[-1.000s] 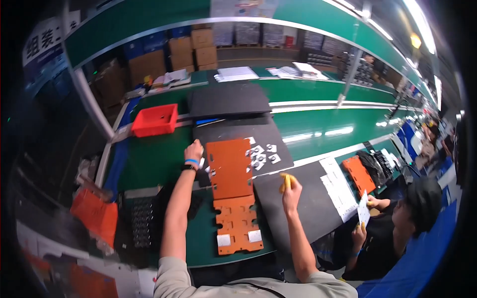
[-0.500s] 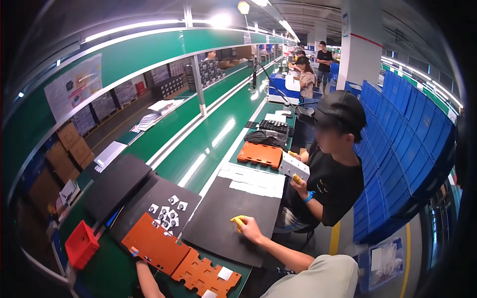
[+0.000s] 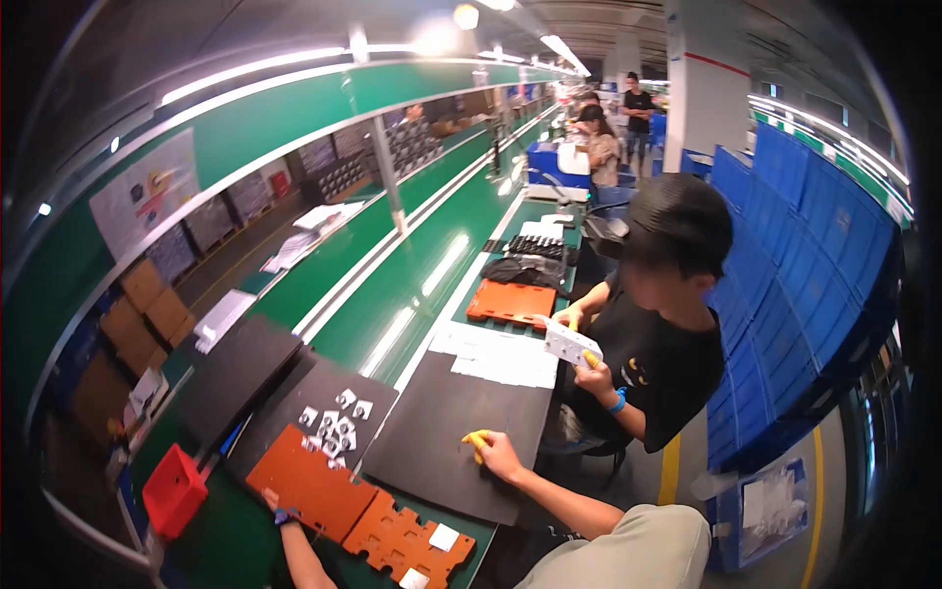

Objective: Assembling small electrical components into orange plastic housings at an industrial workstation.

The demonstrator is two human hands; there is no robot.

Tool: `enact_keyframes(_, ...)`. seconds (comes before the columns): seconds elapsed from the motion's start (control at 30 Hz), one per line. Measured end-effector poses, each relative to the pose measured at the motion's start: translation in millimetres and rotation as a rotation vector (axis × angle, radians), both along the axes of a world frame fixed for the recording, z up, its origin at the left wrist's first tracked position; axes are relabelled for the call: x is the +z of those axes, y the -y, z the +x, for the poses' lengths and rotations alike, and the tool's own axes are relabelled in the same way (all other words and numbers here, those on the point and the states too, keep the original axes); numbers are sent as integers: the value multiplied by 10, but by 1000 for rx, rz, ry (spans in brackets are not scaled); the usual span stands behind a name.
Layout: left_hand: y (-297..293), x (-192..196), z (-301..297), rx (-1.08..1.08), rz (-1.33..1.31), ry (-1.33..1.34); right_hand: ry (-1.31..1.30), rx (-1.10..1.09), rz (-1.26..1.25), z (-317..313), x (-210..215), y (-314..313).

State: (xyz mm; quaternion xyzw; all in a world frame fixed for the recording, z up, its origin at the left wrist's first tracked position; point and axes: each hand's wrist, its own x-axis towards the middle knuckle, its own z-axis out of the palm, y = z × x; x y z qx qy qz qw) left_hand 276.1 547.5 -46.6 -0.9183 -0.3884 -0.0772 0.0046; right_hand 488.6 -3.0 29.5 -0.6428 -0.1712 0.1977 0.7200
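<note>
My right hand (image 3: 498, 455), with yellow finger covers (image 3: 477, 438), is over a black mat (image 3: 432, 422). Its fingers are pressed together; whatever they hold, if anything, is too small to make out. My left hand (image 3: 274, 502), a dark band at its wrist, is at the near left edge of an orange board (image 3: 299, 476). Its fingers are blurred and partly hidden. A second orange board with cut-outs (image 3: 397, 540) adjoins the first and bears white square pieces (image 3: 444, 537). Several small white squares with dark round parts (image 3: 334, 430) lie beyond, on another dark mat (image 3: 289, 398).
A red bin (image 3: 175, 491) stands at the left, beside stacked black sheets (image 3: 231, 373). On the right a co-worker (image 3: 657, 344) holds a white perforated block (image 3: 572, 346) near white sheets (image 3: 500, 355) and an orange tray (image 3: 510, 302). Blue crates (image 3: 795, 294) are stacked behind.
My left hand has come further into sight along the orange board's edge. The right hand stays nearly in place. The co-worker's white block is tilted differently and slightly lower.
</note>
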Motion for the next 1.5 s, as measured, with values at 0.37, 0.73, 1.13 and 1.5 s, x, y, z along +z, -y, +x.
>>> enact_keyframes(0.37,1654,1438,-1022,513,93,1203,92,87,15,-121,-242,-256)
enact_keyframes(0.73,3659,1392,-1219,512,-94,934,224,386,-143,-846,19,-497)
enact_keyframes(1.13,4680,770,-1463,614,-522,606,769,623,-866,-1240,313,-273)
enact_keyframes(1.5,4594,514,-1597,222,-831,1271,108,843,-521,-697,596,-686)
